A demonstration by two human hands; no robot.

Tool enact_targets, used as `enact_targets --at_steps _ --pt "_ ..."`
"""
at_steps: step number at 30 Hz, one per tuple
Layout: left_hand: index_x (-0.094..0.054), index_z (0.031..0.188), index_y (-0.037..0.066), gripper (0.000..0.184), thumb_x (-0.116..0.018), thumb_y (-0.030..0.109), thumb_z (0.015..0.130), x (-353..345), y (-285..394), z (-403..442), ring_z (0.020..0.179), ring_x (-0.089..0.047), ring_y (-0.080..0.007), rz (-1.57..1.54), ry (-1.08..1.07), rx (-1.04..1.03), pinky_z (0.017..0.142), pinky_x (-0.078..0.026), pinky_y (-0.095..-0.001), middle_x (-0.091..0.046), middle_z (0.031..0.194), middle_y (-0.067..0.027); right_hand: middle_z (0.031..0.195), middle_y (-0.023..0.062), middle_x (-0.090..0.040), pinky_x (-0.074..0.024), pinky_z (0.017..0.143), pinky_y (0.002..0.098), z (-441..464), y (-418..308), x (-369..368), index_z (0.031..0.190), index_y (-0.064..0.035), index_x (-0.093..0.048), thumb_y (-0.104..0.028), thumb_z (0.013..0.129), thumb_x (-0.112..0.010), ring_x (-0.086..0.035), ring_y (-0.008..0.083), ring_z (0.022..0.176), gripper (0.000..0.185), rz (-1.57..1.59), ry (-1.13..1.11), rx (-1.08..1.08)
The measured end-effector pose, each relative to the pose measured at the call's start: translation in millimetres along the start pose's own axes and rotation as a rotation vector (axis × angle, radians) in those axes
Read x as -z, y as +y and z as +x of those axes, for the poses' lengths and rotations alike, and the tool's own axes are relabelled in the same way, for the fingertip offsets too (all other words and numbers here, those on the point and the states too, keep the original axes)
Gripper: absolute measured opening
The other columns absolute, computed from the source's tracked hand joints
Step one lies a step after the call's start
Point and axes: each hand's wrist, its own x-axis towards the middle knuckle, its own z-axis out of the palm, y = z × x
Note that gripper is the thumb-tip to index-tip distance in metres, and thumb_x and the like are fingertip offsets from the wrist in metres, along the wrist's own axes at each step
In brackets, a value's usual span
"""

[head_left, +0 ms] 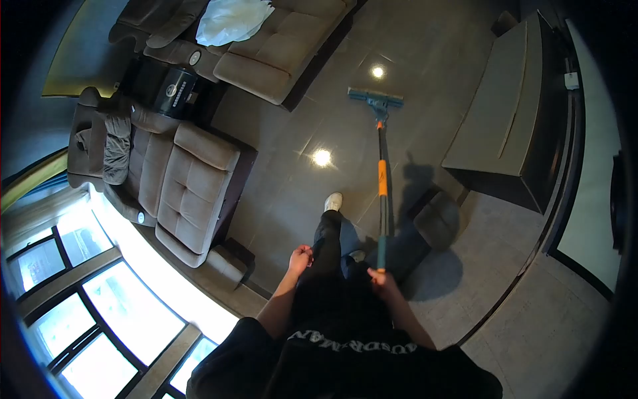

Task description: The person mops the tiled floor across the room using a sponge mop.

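My right hand (381, 281) is wrapped round the end of the handle of a sponge mop (382, 178). The pole, orange and dark teal, stretches away from me across the grey tiles. Its wide teal mop head (376, 98) rests on the floor ahead. My left hand (301, 259) hangs beside my left thigh with its fingers curled in, and nothing shows in it. It does not touch the mop.
Brown recliner sofas (196, 193) line the left side, with a black side table (176, 92) between them. A white plastic bag (232, 21) lies on the farther sofa. To the right are a low grey cabinet (495, 113) and a dark stool (436, 221).
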Motion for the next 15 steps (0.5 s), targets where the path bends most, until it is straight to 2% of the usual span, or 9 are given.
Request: enact_targets --at_steps 4,9,11,13,15 --pt "-0.053 0.076 0.005 0.009 -0.048 0.012 0.079 20 -32 -3 0.048 -0.047 -0.0098 0.094 0.083 -0.016 0.045 -0.038 -0.0234 -0.051 0.056 -0.002 0.049 -0.007 -0.034 -0.0221 0.033 0.019 -19 -20 -53 0.064 -0.0161 -0.04 -0.016 0.075 -0.063 -0.031 0.0043 0.036 0.026 0.297 -0.087 0.029" --pt "-0.053 0.077 0.004 0.01 -0.049 0.013 0.078 29 -14 13 0.048 -0.046 -0.0098 -0.009 0.114 0.112 0.044 -0.036 -0.0233 -0.051 0.057 -0.0023 0.049 -0.0083 -0.035 -0.0206 0.031 0.0179 78 -127 -130 0.063 -0.0185 -0.037 -0.015 0.074 -0.064 -0.03 0.002 0.036 0.029 0.612 -0.267 0.136" --pt "-0.053 0.078 0.004 0.008 -0.049 0.011 0.078 29 -10 22 0.047 -0.046 -0.0098 -0.046 0.115 0.129 0.043 -0.036 -0.0229 -0.051 0.057 -0.0023 0.05 -0.0081 -0.036 -0.023 0.032 0.0167 108 -223 -137 0.065 -0.0163 -0.042 -0.014 0.076 -0.061 -0.033 0.0024 0.038 0.022 0.608 -0.355 0.396" --pt "-0.053 0.08 0.004 0.009 -0.049 0.012 0.078 30 -13 26 0.046 -0.045 -0.0098 -0.145 0.168 0.132 0.042 -0.035 -0.0231 -0.05 0.057 -0.0022 0.05 -0.0057 -0.037 -0.0218 0.031 0.0183 139 -331 -116 0.064 -0.0139 -0.04 -0.009 0.074 -0.058 -0.029 0.003 0.036 0.021 0.451 -0.394 0.423" --pt "-0.053 0.081 0.004 0.011 -0.05 0.014 0.079 47 -22 21 0.046 -0.045 -0.0099 -0.241 0.232 0.134 0.042 -0.035 -0.0236 -0.05 0.057 -0.0022 0.05 -0.0054 -0.03 -0.0198 0.031 0.0183 167 -424 -90 0.065 -0.0132 -0.037 -0.006 0.073 -0.056 -0.027 0.0041 0.036 0.022 0.206 -0.392 0.328"
